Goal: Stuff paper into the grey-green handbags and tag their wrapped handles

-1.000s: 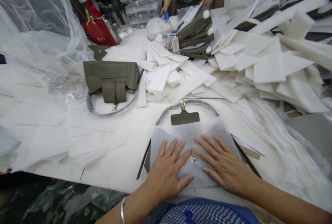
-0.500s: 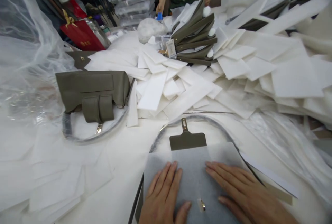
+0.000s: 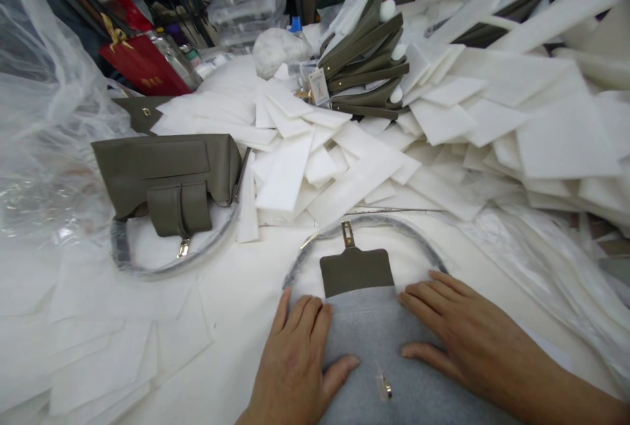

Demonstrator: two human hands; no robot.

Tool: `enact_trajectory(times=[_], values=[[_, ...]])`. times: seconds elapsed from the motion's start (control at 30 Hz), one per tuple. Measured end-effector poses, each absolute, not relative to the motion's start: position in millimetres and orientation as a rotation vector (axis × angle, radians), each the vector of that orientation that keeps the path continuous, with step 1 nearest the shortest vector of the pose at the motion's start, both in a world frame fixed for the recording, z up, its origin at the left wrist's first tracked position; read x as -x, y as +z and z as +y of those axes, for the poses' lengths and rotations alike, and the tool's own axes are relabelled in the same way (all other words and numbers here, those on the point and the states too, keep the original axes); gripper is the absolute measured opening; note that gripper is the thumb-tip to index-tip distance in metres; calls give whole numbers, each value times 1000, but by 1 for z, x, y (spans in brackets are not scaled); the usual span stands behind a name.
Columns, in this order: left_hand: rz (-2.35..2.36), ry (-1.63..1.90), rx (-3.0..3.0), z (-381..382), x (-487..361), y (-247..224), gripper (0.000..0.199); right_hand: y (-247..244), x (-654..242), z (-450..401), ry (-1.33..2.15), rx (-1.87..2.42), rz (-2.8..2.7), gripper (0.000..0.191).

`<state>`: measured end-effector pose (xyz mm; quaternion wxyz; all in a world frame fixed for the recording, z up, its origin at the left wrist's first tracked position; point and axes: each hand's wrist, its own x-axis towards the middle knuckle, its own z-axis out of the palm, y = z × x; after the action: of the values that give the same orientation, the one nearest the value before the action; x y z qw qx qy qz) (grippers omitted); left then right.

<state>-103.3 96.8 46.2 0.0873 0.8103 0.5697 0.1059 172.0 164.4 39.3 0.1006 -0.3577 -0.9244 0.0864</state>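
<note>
Sheet (image 3: 364,333) over the worktop (image 3: 236,294), touching the flap (image 3: 357,272) on your side.
Your left hand (image 3: 298,356) lies on it, left of the flap, your right hand (image 3: 465,330) to the right; thumbs apart from fingers. Handle (image 3: 377,220) arcs beyond the flap; another bag (image 3: 165,162) well left.

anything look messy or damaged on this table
Nothing looks clearly damaged. The white sheets beyond the grey sheet lie in a jumbled heap, overlapping at many angles, so they look untidy.

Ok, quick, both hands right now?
Left hand: open, palm down on the grey sheet, left side.
Right hand: open, palm down on its right side.
</note>
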Motion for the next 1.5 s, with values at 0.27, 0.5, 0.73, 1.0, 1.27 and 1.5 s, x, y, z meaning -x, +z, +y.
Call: enact_trajectory(times=[0.27, 0.5, 0.73, 1.0, 1.27, 1.5], values=[[1618, 305, -2392, 103, 106, 43, 55, 36, -176, 176, 330, 968, -2789, 55], [1571, 421, -2348, 102, 109, 61, 46, 65, -172, 180, 565, 894, -2801, 35], [1615, 404, -2322, 102, 107, 47, 32, 51, -173, 177, 667, 966, -2789, 32], [1632, 453, -2407, 100, 107, 25, 31, 20, -170, 168, 362, 1021, -2769, 38], [1798, 514, -2585, 97, 89, 34, 36, 11, -164, 168, 267, 1031, -2749, 37], [1380, 485, -2882, 74, 90, 29, 41, 11, -167, 167, 245, 1046, -2734, 35]])
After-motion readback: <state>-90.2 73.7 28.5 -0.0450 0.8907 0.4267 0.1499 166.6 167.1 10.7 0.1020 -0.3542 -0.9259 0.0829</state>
